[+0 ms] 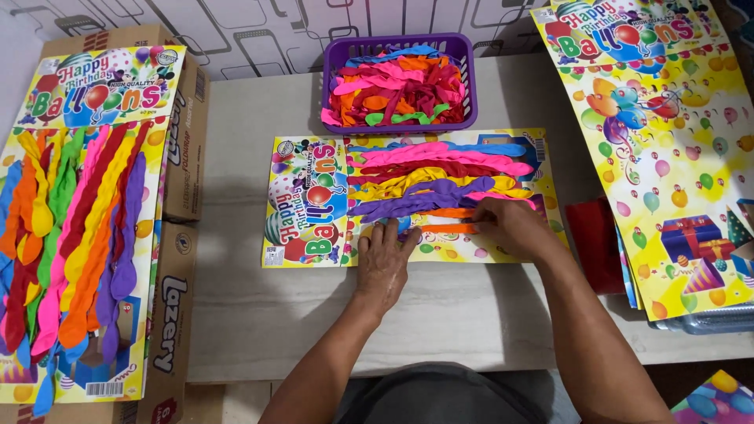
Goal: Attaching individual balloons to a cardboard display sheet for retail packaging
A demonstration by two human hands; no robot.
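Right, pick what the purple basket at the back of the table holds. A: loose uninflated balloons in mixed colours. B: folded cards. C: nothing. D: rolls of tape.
A: the purple basket is heaped with limp balloons in pink, orange, blue and green.

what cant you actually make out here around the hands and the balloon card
- Head view: the right hand covers the end of the orange balloon, so its grip there is hidden.
- Head view: the left hand lies on the printed card, hiding the print beneath.
- Head view: the lower layers in the purple basket are buried under the top balloons.
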